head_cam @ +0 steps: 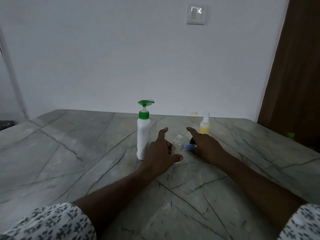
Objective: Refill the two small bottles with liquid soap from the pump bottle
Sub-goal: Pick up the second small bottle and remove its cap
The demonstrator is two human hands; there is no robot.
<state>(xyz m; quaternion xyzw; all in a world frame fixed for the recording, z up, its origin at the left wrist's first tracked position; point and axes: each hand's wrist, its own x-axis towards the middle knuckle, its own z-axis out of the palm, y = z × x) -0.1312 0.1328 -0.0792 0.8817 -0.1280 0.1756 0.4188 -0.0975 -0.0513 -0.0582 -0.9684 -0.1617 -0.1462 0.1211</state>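
A white pump bottle with a green pump head stands upright mid-table. Just right of it stands a small clear bottle with an open neck. My left hand is at this bottle: the curled fingers touch its left side, the thumb lies across its base, and the index finger points straight ahead. My right hand is on the bottle's other side, index finger stretched forward. A blue cap shows under it, pinched by thumb and curled fingers. A small bottle of yellow liquid with a white top stands behind the right hand.
The grey veined stone table runs back to a white wall. A brown door stands at the right, with a small green object low beside it. A light switch is on the wall.
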